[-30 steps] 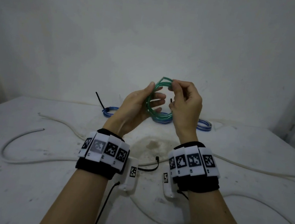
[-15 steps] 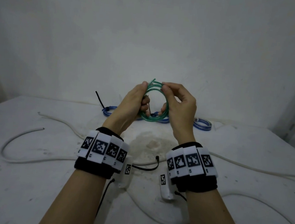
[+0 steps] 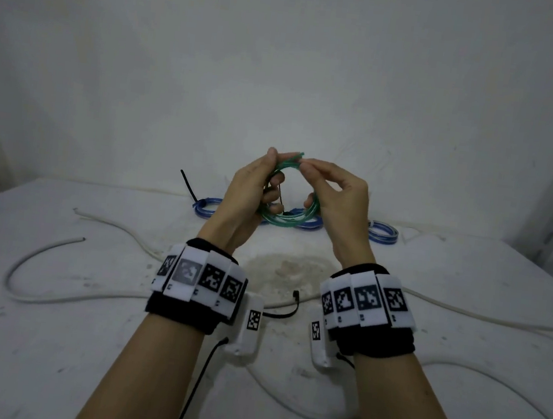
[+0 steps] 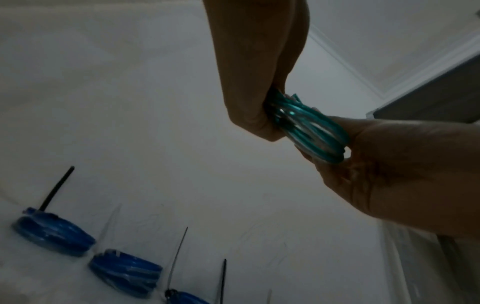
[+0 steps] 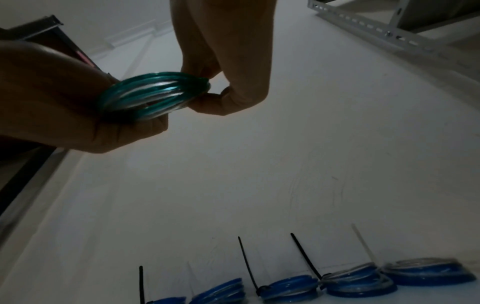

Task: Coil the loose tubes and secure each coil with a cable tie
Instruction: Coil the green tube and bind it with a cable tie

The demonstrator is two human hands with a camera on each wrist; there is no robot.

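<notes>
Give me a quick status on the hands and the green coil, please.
Left hand grips green coil; right hand pinches its top. No tie visibly closed round it. Spare tie on table. Nothing in the way.

Green coil [image 3: 288,218] partly hidden behind both hands, blue coils [image 4: 185,298] cut off by frame edge

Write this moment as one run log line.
left hand: grips green tube coil | right hand: pinches coil top | cable tie: not yet on it
</notes>
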